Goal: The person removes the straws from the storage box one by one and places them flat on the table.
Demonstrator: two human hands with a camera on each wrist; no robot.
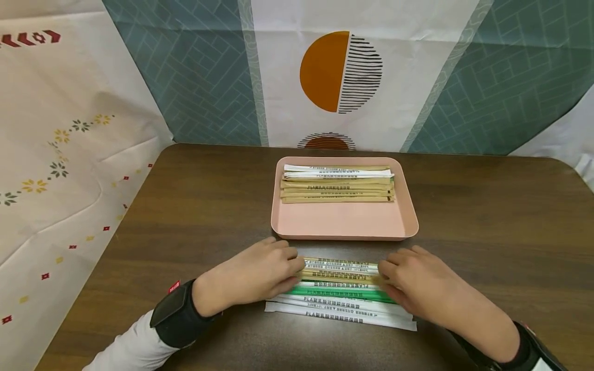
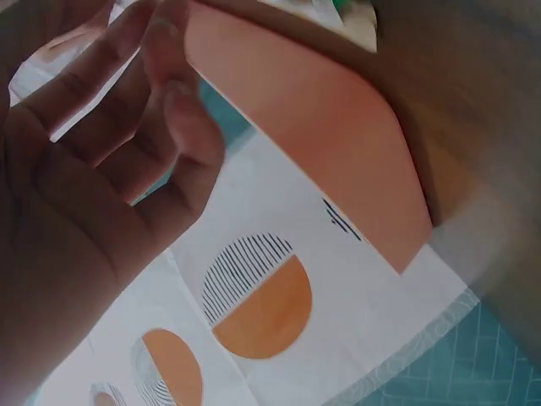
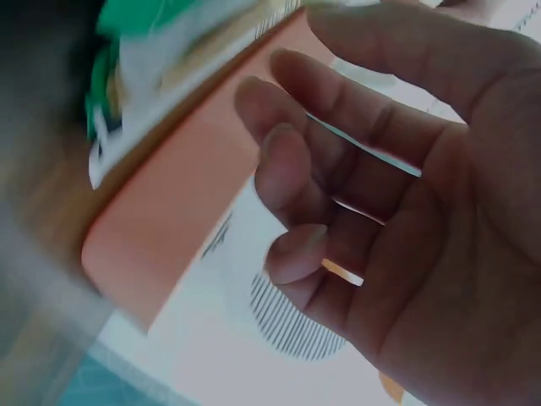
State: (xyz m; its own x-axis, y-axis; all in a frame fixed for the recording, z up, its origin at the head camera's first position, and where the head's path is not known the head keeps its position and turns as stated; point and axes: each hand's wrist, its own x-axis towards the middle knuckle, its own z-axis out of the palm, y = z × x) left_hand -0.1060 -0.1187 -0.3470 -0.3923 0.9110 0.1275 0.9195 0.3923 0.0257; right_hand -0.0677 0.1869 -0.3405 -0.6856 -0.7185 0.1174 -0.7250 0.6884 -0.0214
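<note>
A row of paper-wrapped straws (image 1: 341,315) lies on the table, white ones at the front, a green straw (image 1: 334,292) in the middle, tan and white ones behind. At their left ends is my left hand (image 1: 262,273), its bent fingertips right over the wrappers. My right hand (image 1: 427,283) is at the right ends, fingers loosely bent. In the right wrist view a gap shows between thumb and fingers (image 3: 287,169), with nothing gripped between them. Blurred wrapper ends (image 2: 359,21) appear past the left hand.
Behind the row stands a shallow pink tray (image 1: 339,224). More wrapped straws (image 1: 336,186), white and tan, lie side by side in its back half. The wooden table (image 1: 209,190) meets a patterned cloth (image 1: 204,72) at its far edge.
</note>
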